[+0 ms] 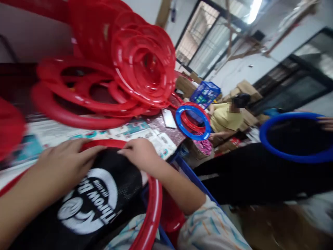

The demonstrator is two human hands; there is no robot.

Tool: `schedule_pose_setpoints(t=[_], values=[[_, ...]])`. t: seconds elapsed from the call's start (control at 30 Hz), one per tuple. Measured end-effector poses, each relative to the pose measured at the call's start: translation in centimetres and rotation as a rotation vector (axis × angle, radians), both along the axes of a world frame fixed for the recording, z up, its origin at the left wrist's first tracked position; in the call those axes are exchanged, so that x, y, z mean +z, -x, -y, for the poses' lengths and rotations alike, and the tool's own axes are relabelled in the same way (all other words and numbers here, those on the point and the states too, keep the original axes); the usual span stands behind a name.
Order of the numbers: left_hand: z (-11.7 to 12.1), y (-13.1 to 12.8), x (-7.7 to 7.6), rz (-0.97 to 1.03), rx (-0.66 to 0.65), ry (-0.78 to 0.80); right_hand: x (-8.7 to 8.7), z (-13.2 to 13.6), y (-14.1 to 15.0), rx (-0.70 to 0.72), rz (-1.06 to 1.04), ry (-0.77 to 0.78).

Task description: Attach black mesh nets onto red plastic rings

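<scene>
A red plastic ring (155,208) lies tilted in front of me, its near side over my lap. Inside it stretches black fabric (130,180) with white lettering and a round logo, partly mesh. My left hand (73,159) rests across the ring's far left rim, thumb and fingers closed on the fabric's edge. Just right of it, my right hand (142,154) pinches the same edge near the top of the rim. A gap shows between fabric and ring at the right. Beneath my left forearm, part of the ring is hidden.
Red rings lie piled (85,100) on the newspaper-covered table (163,142), beside a tall red stack (145,66). A phone (169,118) lies beyond. A blue crate (187,170) stands right. One person (225,118) sits behind; another's hand (326,123) holds a blue ring (265,139).
</scene>
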State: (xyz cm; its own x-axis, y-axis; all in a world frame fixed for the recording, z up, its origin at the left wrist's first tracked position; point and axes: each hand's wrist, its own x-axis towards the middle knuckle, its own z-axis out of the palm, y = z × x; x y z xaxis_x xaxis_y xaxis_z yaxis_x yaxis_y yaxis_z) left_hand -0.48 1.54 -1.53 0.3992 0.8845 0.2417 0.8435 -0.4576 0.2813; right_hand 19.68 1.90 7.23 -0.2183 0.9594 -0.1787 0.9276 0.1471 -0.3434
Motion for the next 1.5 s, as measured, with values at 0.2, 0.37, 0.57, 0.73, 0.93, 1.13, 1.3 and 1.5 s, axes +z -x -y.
schedule_pose_setpoints(t=[0.2, 0.37, 0.57, 0.73, 0.93, 1.13, 1.3, 1.5], values=[[-0.4, -0.8, 1.5, -0.064, 0.001, 0.015, 0.7, -0.7, -0.1, -0.057, -0.047, -0.001], [-0.2, -0.8, 1.1, -0.034, 0.018, -0.06, 0.5, -0.9, 0.2, -0.136, -0.033, 0.002], [-0.3, -0.8, 0.9, -0.041, 0.034, -0.099, 0.2, -1.5, 0.2, -0.128, -0.003, -0.022], [-0.3, -0.8, 0.8, -0.041, 0.033, -0.095, -0.2, -1.9, 0.1, -0.124, 0.006, -0.017], [-0.2, -0.8, 1.4, -0.055, 0.038, -0.046, -0.2, -2.1, 0.1, -0.126, 0.024, -0.004], [-0.2, -0.8, 1.4, -0.054, 0.022, -0.051, 0.1, -2.3, 0.2, -0.11, 0.033, 0.008], [-0.1, -0.8, 1.5, -0.06, 0.024, -0.035, 0.2, -2.7, 0.4, -0.089, 0.052, 0.022], [-0.1, -0.7, 1.6, -0.041, 0.019, -0.023, 0.5, -3.2, 0.5, -0.052, 0.087, 0.04]])
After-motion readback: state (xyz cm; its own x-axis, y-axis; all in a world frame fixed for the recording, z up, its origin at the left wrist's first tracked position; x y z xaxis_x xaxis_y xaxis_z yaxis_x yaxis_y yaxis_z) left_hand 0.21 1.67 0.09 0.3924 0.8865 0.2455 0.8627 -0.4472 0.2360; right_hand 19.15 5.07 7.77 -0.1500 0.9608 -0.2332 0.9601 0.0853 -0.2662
